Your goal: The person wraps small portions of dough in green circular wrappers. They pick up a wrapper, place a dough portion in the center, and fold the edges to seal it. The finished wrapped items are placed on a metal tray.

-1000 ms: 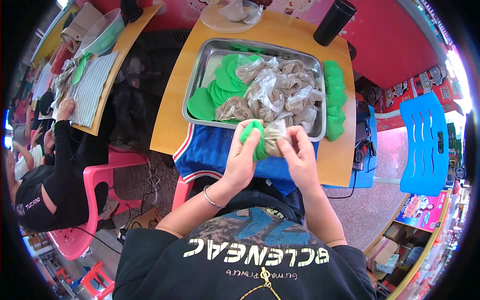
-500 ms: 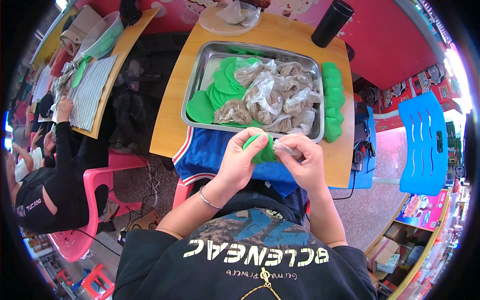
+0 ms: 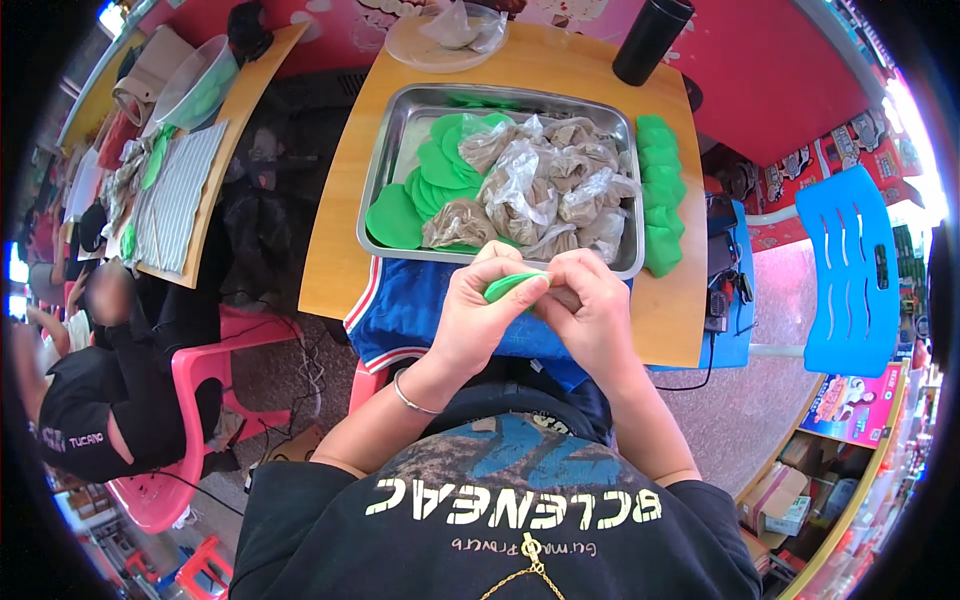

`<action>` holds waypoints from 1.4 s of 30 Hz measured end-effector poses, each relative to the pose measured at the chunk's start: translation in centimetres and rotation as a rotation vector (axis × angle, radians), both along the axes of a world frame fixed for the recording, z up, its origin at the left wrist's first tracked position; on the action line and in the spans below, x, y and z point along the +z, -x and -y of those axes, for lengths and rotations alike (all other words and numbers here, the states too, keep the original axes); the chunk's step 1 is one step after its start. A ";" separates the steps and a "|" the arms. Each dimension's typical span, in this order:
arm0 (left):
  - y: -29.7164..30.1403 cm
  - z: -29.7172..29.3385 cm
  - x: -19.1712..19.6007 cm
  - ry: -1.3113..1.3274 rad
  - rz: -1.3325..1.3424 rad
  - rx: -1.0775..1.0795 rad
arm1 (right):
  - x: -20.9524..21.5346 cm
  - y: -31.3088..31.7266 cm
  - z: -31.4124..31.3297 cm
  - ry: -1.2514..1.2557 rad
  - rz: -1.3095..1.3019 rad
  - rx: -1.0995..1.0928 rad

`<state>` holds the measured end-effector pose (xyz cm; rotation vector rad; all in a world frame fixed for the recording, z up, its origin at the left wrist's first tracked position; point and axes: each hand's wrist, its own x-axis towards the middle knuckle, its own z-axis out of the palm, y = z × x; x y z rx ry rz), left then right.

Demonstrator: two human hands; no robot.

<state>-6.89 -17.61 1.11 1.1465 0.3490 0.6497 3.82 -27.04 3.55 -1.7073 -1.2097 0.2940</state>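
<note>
Left hand (image 3: 478, 305) grips bent green sheet (image 3: 509, 287); right hand (image 3: 592, 303) closed, contents unclear. Rectangular silver metal tray (image 3: 404, 152) lies beyond.

The right grip (image 3: 592, 305) has moved in against the left grip (image 3: 480, 308).

Green piece (image 3: 507, 287) in left hand (image 3: 478, 310)

On my head feed, left hand (image 3: 480, 310) and right hand (image 3: 592, 302) meet at a folded green disc (image 3: 506, 287).
The left pinches it; the right's grip is hidden from me. Beyond, a metal tray (image 3: 366, 175) on the wooden tabletop (image 3: 335, 235) holds green discs (image 3: 438, 168) and brown-filled plastic bags (image 3: 520, 198), a row of lumpy green pieces (image 3: 661, 195) just right of it.
</note>
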 end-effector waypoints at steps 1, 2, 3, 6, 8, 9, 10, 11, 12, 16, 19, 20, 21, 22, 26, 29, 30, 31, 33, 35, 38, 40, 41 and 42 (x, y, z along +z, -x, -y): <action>0.0 -0.2 0.1 -0.138 -0.027 0.012 | -0.3 0.0 -0.1 -0.006 -0.111 -0.023; 0.0 -0.4 0.3 -0.276 -0.054 0.023 | -0.7 0.1 -0.3 -0.011 -0.221 -0.046; 0.0 -0.5 0.5 -0.413 -0.083 0.036 | -1.0 0.1 -0.4 -0.016 -0.334 -0.068; 0.1 -0.5 1.1 -0.444 -0.103 0.055 | -0.8 0.1 -0.6 0.044 -0.370 -0.076; 0.4 -0.1 0.0 -0.308 -0.078 0.034 | 0.0 -0.4 -0.7 0.195 -0.398 -0.069; 0.5 0.1 -0.3 -0.241 -0.064 0.018 | 0.3 -0.7 -0.6 0.270 -0.411 -0.071; 0.5 0.3 -0.3 -0.128 -0.046 0.034 | 0.0 -0.9 -0.5 0.229 -0.525 -0.005; 0.5 0.5 -0.2 -0.016 -0.029 0.051 | -0.6 -1.1 -0.5 0.187 -0.638 0.062; 0.4 0.6 -0.2 0.095 -0.010 0.075 | -0.7 -1.1 -0.7 0.146 -0.748 0.137; 0.2 0.8 -1.5 0.380 0.077 0.170 | 0.6 -0.3 0.1 0.099 -0.688 0.182; 0.3 1.3 -0.8 0.351 0.036 0.055 | 0.5 -0.7 0.2 0.136 -0.743 0.087; 0.3 1.5 -0.6 0.332 0.030 0.017 | 0.2 -0.8 0.2 0.077 -0.749 0.070; 0.4 1.5 -1.0 0.337 0.083 -0.011 | -0.2 -0.8 0.1 0.017 -0.757 0.056; 0.4 1.5 -1.0 0.352 0.090 -0.013 | -0.4 -0.8 0.1 -0.043 -0.764 0.042; 0.5 1.2 -1.1 0.346 0.102 -0.072 | -1.2 -0.7 -0.1 -0.244 -0.796 0.086; 0.5 0.8 -1.1 0.286 0.038 -0.120 | -0.4 0.0 -0.2 -0.188 -0.749 0.002; 0.4 0.6 -1.0 0.264 0.008 -0.132 | -0.3 -0.1 -0.3 -0.154 -0.631 -0.009; 0.4 0.5 -0.8 0.183 -0.026 -0.116 | -0.3 -0.4 -0.4 -0.120 -0.514 -0.021; 0.5 0.2 -0.4 0.020 -0.092 -0.087 | 0.2 -0.8 -0.5 -0.021 -0.368 -0.011; 0.6 -0.5 -0.2 0.078 -0.073 -0.044 | 1.2 -1.1 -0.2 0.110 -0.313 0.032; 0.7 -0.4 -0.8 0.142 -0.018 -0.015 | 1.8 -1.4 0.1 0.171 -0.269 0.082; 0.6 -0.2 -1.4 0.277 0.067 0.011 | 2.1 -1.6 0.5 0.149 -0.569 0.185; 0.6 -0.2 -1.3 0.374 0.142 -0.037 | 2.3 -1.8 0.7 0.136 -0.719 0.237; 0.6 0.0 -1.3 0.384 0.148 -0.047 | 2.5 -2.0 0.7 0.169 -0.587 0.209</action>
